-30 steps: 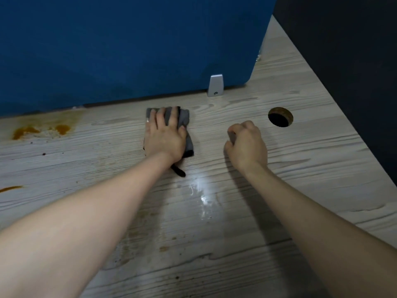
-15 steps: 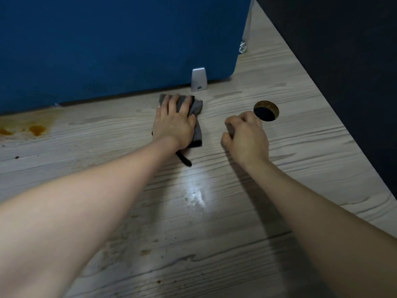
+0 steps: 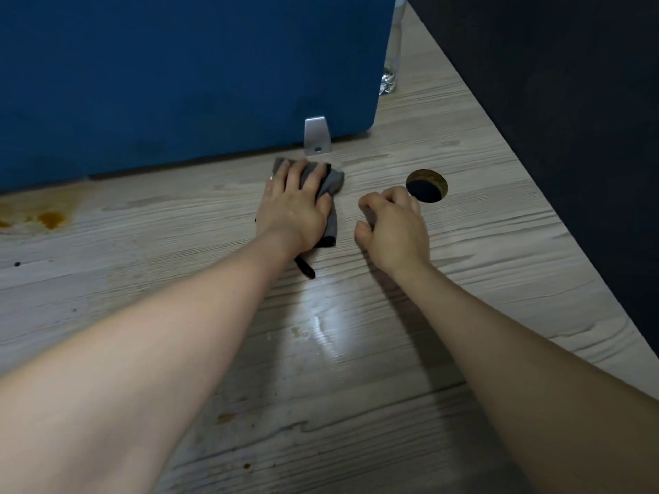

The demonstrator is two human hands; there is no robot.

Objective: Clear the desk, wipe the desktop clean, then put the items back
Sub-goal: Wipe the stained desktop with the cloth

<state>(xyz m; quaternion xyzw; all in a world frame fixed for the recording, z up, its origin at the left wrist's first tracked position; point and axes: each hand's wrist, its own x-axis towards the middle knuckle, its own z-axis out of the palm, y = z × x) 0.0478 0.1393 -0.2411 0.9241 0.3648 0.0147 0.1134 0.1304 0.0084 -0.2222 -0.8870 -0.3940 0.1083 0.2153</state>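
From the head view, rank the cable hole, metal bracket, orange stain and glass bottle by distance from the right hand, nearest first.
From the right hand:
1. Cable hole, just beyond its knuckles, to the right.
2. Metal bracket, up-left at the foot of the blue panel.
3. Glass bottle, far back behind the panel's right edge.
4. Orange stain, far left on the desk.

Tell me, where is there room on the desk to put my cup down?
The desk is bare right of the right hand, below the round hole. Bare wood also lies between both forearms. It is busier by the blue divider, where the left hand presses the grey cloth.
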